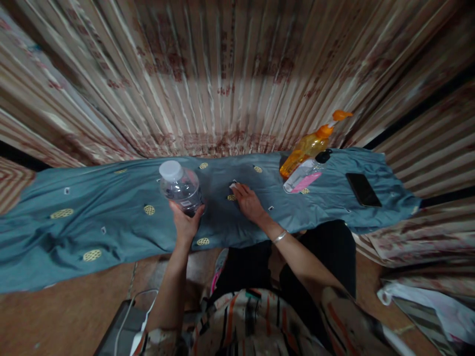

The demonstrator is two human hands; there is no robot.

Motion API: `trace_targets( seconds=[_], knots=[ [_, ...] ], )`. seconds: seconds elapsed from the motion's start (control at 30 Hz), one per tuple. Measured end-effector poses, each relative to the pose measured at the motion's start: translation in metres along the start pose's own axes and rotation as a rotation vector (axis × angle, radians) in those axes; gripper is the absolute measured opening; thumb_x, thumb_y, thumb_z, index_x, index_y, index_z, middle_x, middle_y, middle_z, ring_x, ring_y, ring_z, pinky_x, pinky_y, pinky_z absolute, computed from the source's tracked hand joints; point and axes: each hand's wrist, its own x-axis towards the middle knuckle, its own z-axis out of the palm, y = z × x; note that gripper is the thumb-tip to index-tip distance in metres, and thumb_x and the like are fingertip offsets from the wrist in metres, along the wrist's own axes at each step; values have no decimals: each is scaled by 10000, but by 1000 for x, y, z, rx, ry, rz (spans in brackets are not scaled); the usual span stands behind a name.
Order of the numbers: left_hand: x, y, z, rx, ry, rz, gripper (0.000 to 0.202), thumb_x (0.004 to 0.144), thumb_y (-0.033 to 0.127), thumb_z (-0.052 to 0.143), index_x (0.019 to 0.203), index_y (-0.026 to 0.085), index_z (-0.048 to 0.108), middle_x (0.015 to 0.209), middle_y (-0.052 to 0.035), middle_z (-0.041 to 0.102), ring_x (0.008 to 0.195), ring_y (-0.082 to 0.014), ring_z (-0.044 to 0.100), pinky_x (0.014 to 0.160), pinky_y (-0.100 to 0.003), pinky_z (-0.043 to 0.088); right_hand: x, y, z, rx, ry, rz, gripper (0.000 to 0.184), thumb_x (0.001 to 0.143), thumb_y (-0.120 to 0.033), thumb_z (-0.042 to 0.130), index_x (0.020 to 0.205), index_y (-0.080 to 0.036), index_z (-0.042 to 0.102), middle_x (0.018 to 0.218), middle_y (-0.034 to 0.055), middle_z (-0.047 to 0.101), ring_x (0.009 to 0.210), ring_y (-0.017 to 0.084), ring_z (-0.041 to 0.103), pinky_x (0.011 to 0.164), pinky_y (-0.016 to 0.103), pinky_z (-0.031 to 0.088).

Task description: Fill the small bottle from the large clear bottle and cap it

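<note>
My left hand (186,221) is wrapped round the base of a clear plastic water bottle (180,187) with a white cap, which stands on a blue-grey cloth (92,217) with yellow round motifs. My right hand (248,200) lies on the cloth just right of the bottle, palm down, its fingertips pressed on a small white object (233,186) that I cannot make out. A silver bangle sits on my right wrist.
An orange pump bottle (309,146) and a clear bottle with a pink label (305,175) stand at the right of the cloth. A black phone (362,189) lies further right. Striped patterned fabric covers the wall behind. A device with white cables (126,321) sits on the floor.
</note>
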Motion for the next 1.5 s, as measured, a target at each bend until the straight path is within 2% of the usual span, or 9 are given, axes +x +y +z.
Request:
trace_targets(
  seconds=[0.13,0.23,0.43,0.63,0.9,1.03,1.13,1.33,1.5],
  knots=[
    [-1,4,-1,-31,-6,12,960,621,467,819,1362,86,341,1322,-234,574,1240,-342,586,1064,-474,478,-26,47,-16,-66,27,180,403,939,-380,603,1284,-178,558,1309,102,577,1133,233,606,947,461,531],
    [-2,4,0,-47,4,12,921,620,438,827,1347,123,358,1325,-218,576,1248,-339,584,1052,-471,486,-71,52,-27,-99,40,257,375,948,-379,588,1272,-191,568,1313,99,576,1127,224,606,950,452,531],
    [-2,0,2,-73,1,24,914,615,472,813,1330,134,355,1289,-216,600,1184,-329,619,1009,-477,507,-125,-26,-23,-25,15,38,353,953,-388,572,1275,-246,578,1376,98,544,1189,231,574,986,452,521],
    [-1,0,0,-56,-5,22,900,620,479,812,1324,134,369,1235,-198,628,1155,-325,635,983,-454,527,-55,-76,4,29,-14,-209,389,938,-368,608,1278,-185,565,1327,101,570,1151,234,600,960,463,528],
    [0,0,-1,-35,-15,-12,910,609,506,809,1327,168,364,1279,-199,617,1180,-338,621,1000,-490,510,52,17,5,-47,2,-29,391,939,-386,603,1266,-176,569,1291,103,587,1110,224,614,935,445,537],
    [1,0,-2,-51,-30,24,867,621,497,803,1301,172,375,1284,-201,608,1181,-329,621,1001,-486,511,27,72,-13,-117,28,190,399,951,-397,580,1275,-165,562,1287,100,583,1095,212,618,939,440,535],
    [2,1,-2,-53,-32,31,849,615,510,802,1275,178,383,1248,-195,616,1140,-326,635,981,-488,522,-26,82,-26,-155,39,286,393,938,-392,603,1265,-176,568,1279,96,591,1098,222,619,925,445,541],
    [1,4,0,-94,-32,39,852,623,496,798,1290,183,371,1239,-193,610,1117,-322,637,976,-484,523,-115,9,-29,-139,42,207,370,947,-384,589,1264,-195,574,1314,99,577,1128,223,605,952,450,531],
    [4,5,-2,-49,-37,40,951,559,393,848,1340,168,355,1302,-181,589,1205,-313,603,1026,-456,501,-102,-74,-10,-21,-7,-89,379,945,-373,592,1284,-206,567,1352,104,558,1168,233,589,971,462,525]
  ],
)
